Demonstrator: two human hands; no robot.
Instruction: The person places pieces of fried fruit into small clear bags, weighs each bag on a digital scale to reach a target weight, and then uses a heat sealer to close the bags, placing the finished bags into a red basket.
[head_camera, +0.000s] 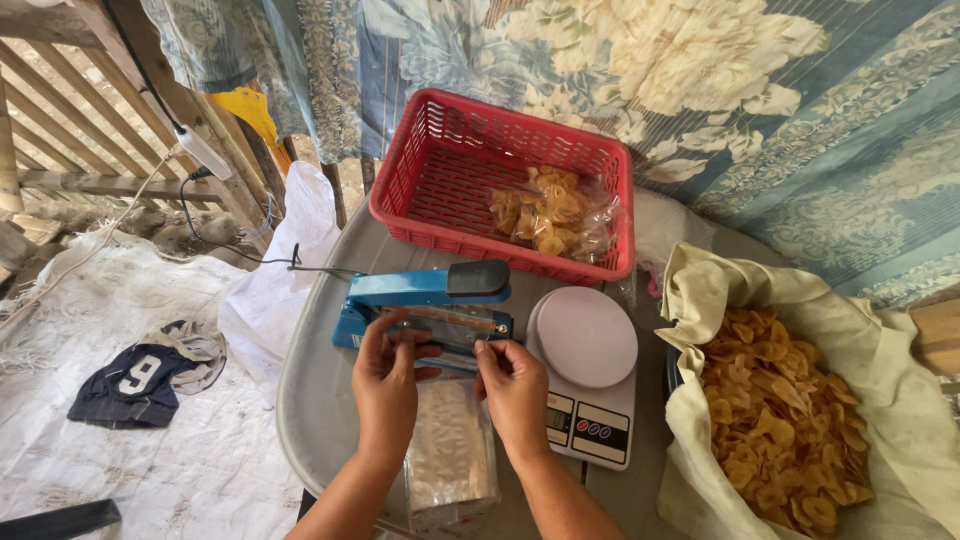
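Note:
My left hand (385, 385) and my right hand (515, 390) each pinch a top corner of a clear plastic bag (450, 450) that lies on the round grey table (320, 390). The bag's open edge rests across the bar of a blue heat sealer (420, 300), whose arm with a black handle is raised. The bag's contents look pale and blurred through the plastic.
A white kitchen scale (590, 370) stands right of the sealer. Behind it a red basket (440, 150) holds sealed bags of chips (550, 212). At the right, a cloth-lined container (700, 300) is full of loose chips (780, 410). A power strip (200, 150) hangs at the left.

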